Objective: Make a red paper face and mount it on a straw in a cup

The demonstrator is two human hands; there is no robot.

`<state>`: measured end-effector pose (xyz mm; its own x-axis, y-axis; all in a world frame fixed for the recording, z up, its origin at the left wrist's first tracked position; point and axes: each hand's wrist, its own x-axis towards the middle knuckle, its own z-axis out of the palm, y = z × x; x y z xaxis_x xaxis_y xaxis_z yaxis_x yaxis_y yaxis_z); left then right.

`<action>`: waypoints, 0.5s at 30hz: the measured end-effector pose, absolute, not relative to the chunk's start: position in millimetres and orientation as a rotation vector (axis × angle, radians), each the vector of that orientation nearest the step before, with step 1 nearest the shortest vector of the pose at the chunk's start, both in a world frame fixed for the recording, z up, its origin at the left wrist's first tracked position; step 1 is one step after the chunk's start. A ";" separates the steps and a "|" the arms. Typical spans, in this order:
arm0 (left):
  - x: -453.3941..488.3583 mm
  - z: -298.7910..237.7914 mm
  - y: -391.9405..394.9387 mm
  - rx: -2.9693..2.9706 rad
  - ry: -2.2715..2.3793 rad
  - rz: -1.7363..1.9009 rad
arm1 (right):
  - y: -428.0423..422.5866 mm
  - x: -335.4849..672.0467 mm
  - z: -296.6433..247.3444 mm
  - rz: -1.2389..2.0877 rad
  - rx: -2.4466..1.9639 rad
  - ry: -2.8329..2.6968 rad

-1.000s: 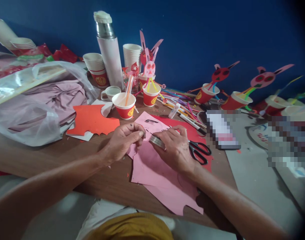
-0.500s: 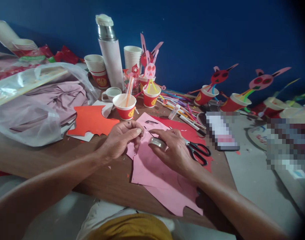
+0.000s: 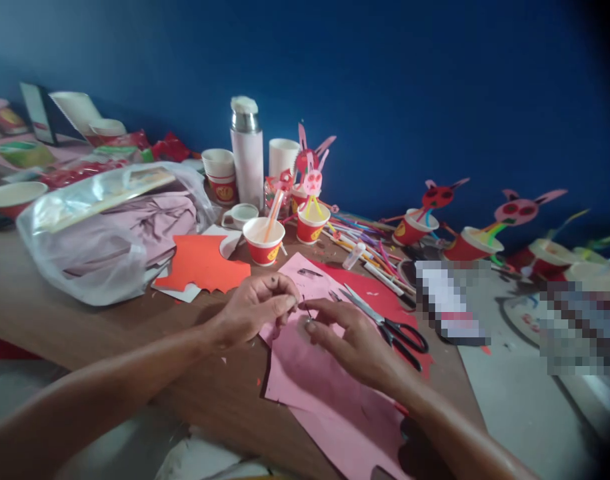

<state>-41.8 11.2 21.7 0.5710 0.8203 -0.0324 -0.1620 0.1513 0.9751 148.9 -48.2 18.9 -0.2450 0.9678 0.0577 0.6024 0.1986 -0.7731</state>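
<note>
My left hand [image 3: 265, 303] is closed, thumb and fingers pinched over the pink paper; what lies in the pinch is too small to make out. Facing it, my right hand [image 3: 347, 333] holds a thin dark strip [image 3: 307, 310] between thumb and index finger. Part of a pale, ring-like tape roll [image 3: 303, 327] shows by the right thumb, blurred. Beneath both hands lie cut sheets of pink paper [image 3: 305, 373]. Black-handled scissors [image 3: 402, 333] rest beside my right hand, partly on red paper [image 3: 375, 293]. A small dark cutout [image 3: 309, 273] sits on the pink sheet.
Orange paper [image 3: 202, 263] and a plastic bag [image 3: 85, 267] lie left. Behind stand a red cup with straws [image 3: 262, 253], a flask [image 3: 248, 160] and cups bearing paper animal heads [image 3: 312, 230]. Straws and markers [image 3: 385, 277] spread rightward, near a blurred-out phone [image 3: 452, 300].
The view has tilted up and turned left, so the table sits lower. My right hand has turned, and the tape roll around its fingers is now mostly hidden. My left hand stays pinched.
</note>
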 end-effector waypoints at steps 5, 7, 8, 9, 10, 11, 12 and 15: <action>-43.5 25.8 8.5 1.294 0.658 0.768 | -50.8 149.5 29.9 0.805 -1.416 -2.071; -43.5 25.5 9.2 1.308 0.631 0.780 | -51.8 149.8 33.1 0.798 -1.428 -2.083; -43.3 24.9 10.2 1.311 0.611 0.790 | -52.1 150.0 34.1 0.797 -1.442 -2.070; -43.0 24.3 11.8 1.315 0.591 0.798 | -52.2 150.2 34.7 0.795 -1.463 -2.044; -42.6 23.7 13.7 1.314 0.587 0.814 | -51.8 150.5 35.1 0.797 -1.483 -2.013; -42.2 23.1 15.7 1.316 0.586 0.823 | -51.2 150.8 35.3 0.806 -1.498 -1.982; -41.8 22.5 17.7 1.317 0.598 0.833 | -50.3 151.3 35.5 0.819 -1.505 -1.954; -41.5 20.8 22.4 1.339 0.670 0.843 | -46.9 153.7 35.7 0.819 -1.504 -1.874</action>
<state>-41.5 22.4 20.8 0.5493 0.8339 0.0529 -0.1371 0.0276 0.9902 153.7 -46.9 35.7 -0.1838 0.9805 0.0702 0.6149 0.1703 -0.7700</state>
